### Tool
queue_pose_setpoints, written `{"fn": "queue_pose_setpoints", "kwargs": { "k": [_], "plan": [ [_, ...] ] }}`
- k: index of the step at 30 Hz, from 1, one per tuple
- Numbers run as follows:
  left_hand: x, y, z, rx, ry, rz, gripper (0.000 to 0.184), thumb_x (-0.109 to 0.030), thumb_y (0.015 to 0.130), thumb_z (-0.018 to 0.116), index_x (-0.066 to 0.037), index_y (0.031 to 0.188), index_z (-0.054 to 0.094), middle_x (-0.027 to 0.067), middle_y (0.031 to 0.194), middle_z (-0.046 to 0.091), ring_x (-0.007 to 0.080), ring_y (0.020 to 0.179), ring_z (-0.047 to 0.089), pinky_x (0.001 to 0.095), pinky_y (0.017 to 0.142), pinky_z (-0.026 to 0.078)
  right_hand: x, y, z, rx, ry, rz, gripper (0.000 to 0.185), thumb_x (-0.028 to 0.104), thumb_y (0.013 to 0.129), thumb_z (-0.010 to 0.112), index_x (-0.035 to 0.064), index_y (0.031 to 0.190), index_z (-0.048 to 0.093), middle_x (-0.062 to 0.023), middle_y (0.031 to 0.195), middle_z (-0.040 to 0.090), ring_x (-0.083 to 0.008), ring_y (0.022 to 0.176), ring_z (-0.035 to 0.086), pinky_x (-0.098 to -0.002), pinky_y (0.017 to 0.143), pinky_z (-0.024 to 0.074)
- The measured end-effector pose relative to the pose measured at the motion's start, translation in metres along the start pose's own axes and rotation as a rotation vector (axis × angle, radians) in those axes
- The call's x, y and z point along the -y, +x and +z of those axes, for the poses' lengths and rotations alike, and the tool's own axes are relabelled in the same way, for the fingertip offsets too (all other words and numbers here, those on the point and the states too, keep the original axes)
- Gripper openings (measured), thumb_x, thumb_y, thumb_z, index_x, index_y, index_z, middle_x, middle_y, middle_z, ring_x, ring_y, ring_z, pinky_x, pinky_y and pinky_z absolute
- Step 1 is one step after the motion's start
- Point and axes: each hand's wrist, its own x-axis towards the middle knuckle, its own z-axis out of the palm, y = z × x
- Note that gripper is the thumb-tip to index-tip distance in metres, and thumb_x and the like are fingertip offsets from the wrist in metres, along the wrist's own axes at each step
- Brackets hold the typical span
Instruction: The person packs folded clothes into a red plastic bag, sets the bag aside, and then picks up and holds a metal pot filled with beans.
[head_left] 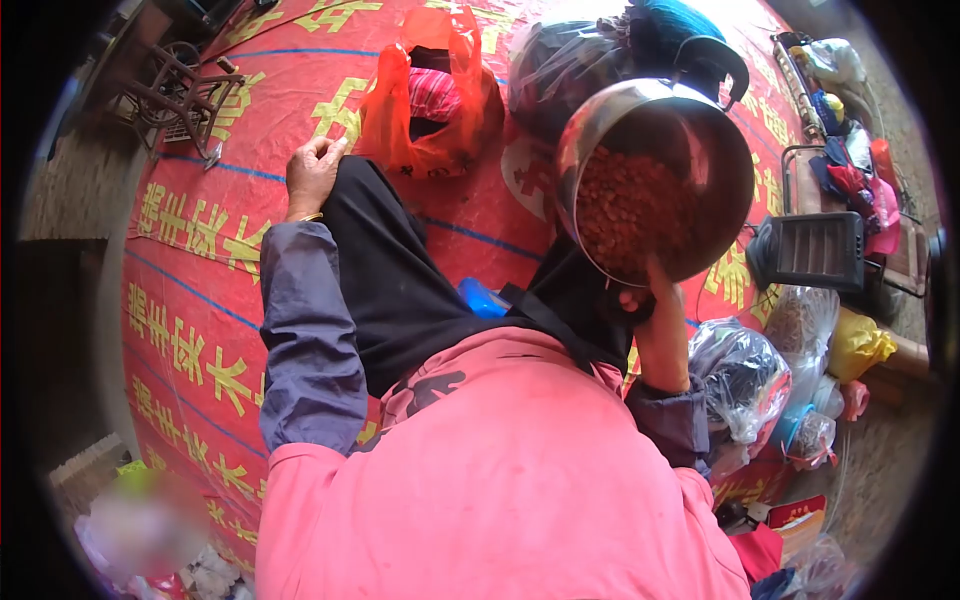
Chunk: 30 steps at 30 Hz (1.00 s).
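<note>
A deep steel pot (572, 160) with dark handles is tilted so that its mouth faces me. Many small reddish-brown pieces, possibly shelled peanuts, lie inside (635, 205). My right hand (660, 305) is closed around the pot's near handle, one finger lying along the rim. Over by my left knee (375, 195), my left hand (313, 175) has its fingers bent and pressed together; whether a small thing is between them cannot be seen. An orange-red plastic bag (385, 110) with a pink patterned item in it stands just beyond that knee.
Red sheeting with yellow characters (200, 300) covers the floor. A large clear bag of dark stuff (560, 75) sits behind the pot. On the right are a black-framed panel (815, 250), stuffed plastic bags (740, 380) and a yellow bag (860, 345). A brown chair (185, 95) stands far left.
</note>
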Motion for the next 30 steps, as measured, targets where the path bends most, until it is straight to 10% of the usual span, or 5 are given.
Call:
{"fn": "queue_pose_setpoints", "kwargs": {
  "k": [22,23,30],
  "plan": [
    [-0.004,-0.01,-0.013,-0.017,0.072,-0.001,0.035,-0.034,0.093,0.068,-0.001,0.081,0.068,0.0094,0.065,0.06,0.0144,0.062,0.057,0.034,0.061,0.044,0.0,0.049,-0.017,-0.082,-0.082,-0.057,0.039,0.039,0.098,0.063,0.0004,0.1,0.065,-0.0057,0.07,0.062,-0.0133,0.064,0.058,-0.0276,0.063,0.0432],
    [-0.004,-0.011,-0.016,-0.015,0.065,-0.012,0.035,-0.035,0.093,0.068,-0.003,0.08,0.069,0.0128,0.068,0.065,0.0253,0.064,0.065,0.0382,0.061,0.047,0.001,0.057,-0.026,-0.058,-0.131,-0.126,0.039,0.04,0.097,0.064,0.0003,0.098,0.066,-0.0059,0.069,0.061,-0.0136,0.064,0.058,-0.0276,0.063,0.043],
    [0.0,-0.017,-0.022,-0.061,0.101,-0.003,0.037,-0.037,0.094,0.065,-0.003,0.079,0.066,0.0142,0.069,0.065,0.031,0.066,0.064,0.0407,0.063,0.047,0.008,0.075,-0.072,-0.134,-0.096,-0.023,0.043,0.044,0.097,0.065,0.0017,0.088,0.068,-0.0066,0.066,0.061,-0.0141,0.063,0.057,-0.028,0.062,0.0427]
  ]
}}
